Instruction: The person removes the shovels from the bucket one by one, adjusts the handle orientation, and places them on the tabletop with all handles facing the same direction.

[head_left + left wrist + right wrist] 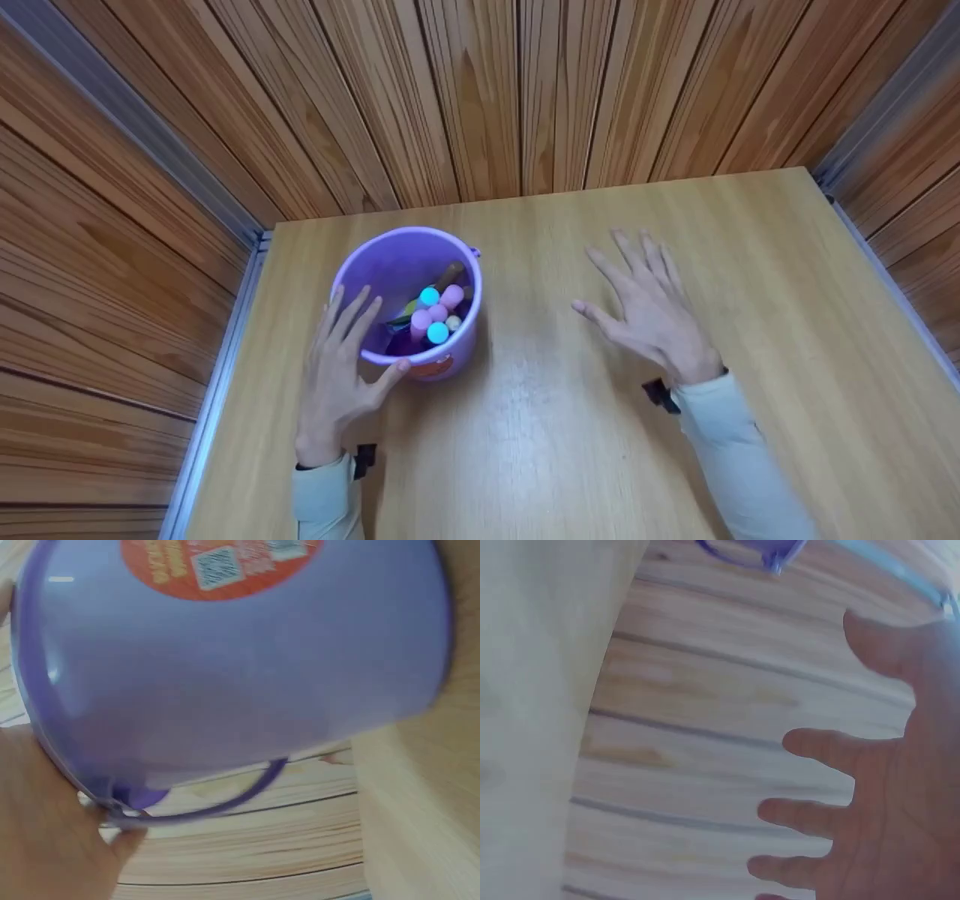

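A purple bucket (466, 341) stands on the table, left of the middle in the head view. Inside it lie several round-ended cylinders (438, 311) in pink, turquoise, beige and brown, their kind unclear; darker things beneath are partly hidden. My left hand (341, 371) is at the bucket's near left rim, fingers straight and spread, thumb towards the near side. Whether it touches the rim I cannot tell. The left wrist view shows the bucket wall (225, 682) and its handle (225, 806) hanging. Over the table to the right, my right hand (652, 311) is spread, holding nothing.
The wooden table (555, 450) meets a plank wall (487, 97) at the back. Plank walls with metal edge strips (214, 397) also close off the left and right sides. On the bucket's near side is an orange sticker (217, 570).
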`<move>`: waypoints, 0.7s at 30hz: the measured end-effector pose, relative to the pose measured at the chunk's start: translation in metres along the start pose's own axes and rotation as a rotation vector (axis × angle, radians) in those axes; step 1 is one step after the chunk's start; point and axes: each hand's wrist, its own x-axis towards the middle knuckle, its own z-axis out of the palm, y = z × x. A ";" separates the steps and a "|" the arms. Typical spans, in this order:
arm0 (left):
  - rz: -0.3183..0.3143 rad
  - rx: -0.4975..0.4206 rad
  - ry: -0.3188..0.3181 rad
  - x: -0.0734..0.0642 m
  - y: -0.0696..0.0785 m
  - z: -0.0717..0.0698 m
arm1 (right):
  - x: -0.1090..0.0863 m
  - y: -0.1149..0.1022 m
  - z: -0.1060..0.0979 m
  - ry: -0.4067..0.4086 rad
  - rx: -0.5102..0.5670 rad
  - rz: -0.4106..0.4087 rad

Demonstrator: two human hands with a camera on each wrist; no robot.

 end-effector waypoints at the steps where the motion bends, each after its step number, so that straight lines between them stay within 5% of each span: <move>1: -0.001 -0.010 0.003 -0.001 -0.001 0.000 | 0.007 -0.005 -0.003 -0.017 -0.003 -0.021; 13: 0.025 -0.070 0.086 -0.004 -0.016 0.000 | 0.091 -0.088 -0.028 -0.219 0.009 -0.212; 21: 0.014 -0.061 0.090 -0.010 -0.018 -0.003 | 0.124 -0.135 -0.026 -0.324 0.006 -0.303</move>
